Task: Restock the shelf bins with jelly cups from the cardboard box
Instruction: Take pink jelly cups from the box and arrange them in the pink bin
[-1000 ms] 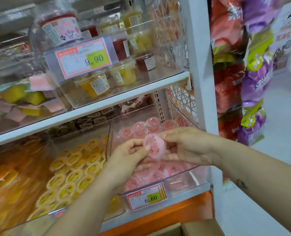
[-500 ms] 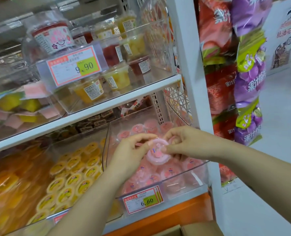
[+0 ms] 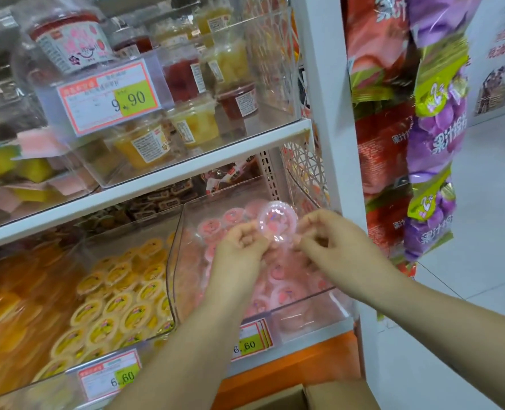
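Observation:
A pink jelly cup [image 3: 278, 221] is held lid-forward above a clear shelf bin [image 3: 313, 313] on the lower shelf. My left hand [image 3: 240, 247] pinches the cup's left edge and my right hand [image 3: 329, 239] pinches its right edge. The bin below holds several more pink jelly cups [image 3: 283, 294], partly hidden by my hands. The top flaps of the cardboard box [image 3: 277, 399] show at the bottom edge, under my arms.
A clear bin of yellow jelly cups [image 3: 118, 303] stands left of the pink bin, with orange ones further left. The upper shelf [image 3: 162, 184] carries fruit cups behind a 9.90 price tag. Snack bags [image 3: 431, 137] hang on the white upright at right.
Both hands have lifted the pink cup up and toward the back of the bin. The camera view has shifted a little to the right.

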Demonstrator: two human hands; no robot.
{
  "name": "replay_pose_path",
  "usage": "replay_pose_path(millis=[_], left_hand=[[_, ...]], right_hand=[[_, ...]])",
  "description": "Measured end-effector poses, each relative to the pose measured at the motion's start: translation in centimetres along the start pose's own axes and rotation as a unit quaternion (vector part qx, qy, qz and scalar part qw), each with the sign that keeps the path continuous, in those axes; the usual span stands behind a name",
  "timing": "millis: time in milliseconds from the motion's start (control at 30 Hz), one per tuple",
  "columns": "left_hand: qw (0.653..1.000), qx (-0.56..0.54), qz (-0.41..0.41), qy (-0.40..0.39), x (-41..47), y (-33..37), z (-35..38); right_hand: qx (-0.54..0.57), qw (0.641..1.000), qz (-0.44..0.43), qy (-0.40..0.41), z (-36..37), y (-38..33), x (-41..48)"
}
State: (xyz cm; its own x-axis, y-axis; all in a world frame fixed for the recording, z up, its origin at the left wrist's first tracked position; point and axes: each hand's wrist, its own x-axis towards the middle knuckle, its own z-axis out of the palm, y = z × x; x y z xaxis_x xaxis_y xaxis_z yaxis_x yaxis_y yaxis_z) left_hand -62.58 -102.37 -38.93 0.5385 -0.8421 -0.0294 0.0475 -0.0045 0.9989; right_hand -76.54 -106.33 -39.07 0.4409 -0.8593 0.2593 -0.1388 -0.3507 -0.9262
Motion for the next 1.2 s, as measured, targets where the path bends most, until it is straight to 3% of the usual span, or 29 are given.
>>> replay_pose_path(millis=[133, 267, 567, 700, 833, 1000, 1067, 1200], left_hand=[[0.996, 0.085, -0.009, 0.022, 4.5, 0.9, 1.0], [0.981, 0.189, -0.033, 0.038, 9.1, -1.0, 2.4], [0.967, 0.233, -0.051, 0.087, 14.4, -2.1, 5.1], [0.945, 0.314, 0.007, 0.087, 15.3, -2.9, 4.9], [0.893, 0.439, 0.077, 0.066, 15.5, -2.8, 4.5], [0.766, 0.622, 0.157, 0.047, 14.0, -3.1, 3.5], [0.723, 0.665, 0.186, -0.021, 14.0, -3.8, 3.0], [0.701, 0.681, 0.132, -0.166, 14.8, -4.7, 2.6]], right_hand=[[-0.072, 0.969, -0.160, 0.173, -1.4, 0.6, -0.8], [-0.132, 0.913, -0.221, 0.317, -2.6, 2.3, 0.0], [-0.164, 0.900, -0.256, 0.312, -2.3, 6.4, 1.6], [-0.153, 0.894, -0.263, 0.329, -1.8, 6.7, 2.0], [-0.146, 0.895, -0.265, 0.327, -1.8, 6.8, 2.1], [-0.144, 0.897, -0.262, 0.326, -1.7, 6.7, 2.1], [-0.146, 0.896, -0.262, 0.328, -1.7, 6.7, 2.1], [-0.142, 0.898, -0.254, 0.331, -1.7, 6.6, 2.1]])
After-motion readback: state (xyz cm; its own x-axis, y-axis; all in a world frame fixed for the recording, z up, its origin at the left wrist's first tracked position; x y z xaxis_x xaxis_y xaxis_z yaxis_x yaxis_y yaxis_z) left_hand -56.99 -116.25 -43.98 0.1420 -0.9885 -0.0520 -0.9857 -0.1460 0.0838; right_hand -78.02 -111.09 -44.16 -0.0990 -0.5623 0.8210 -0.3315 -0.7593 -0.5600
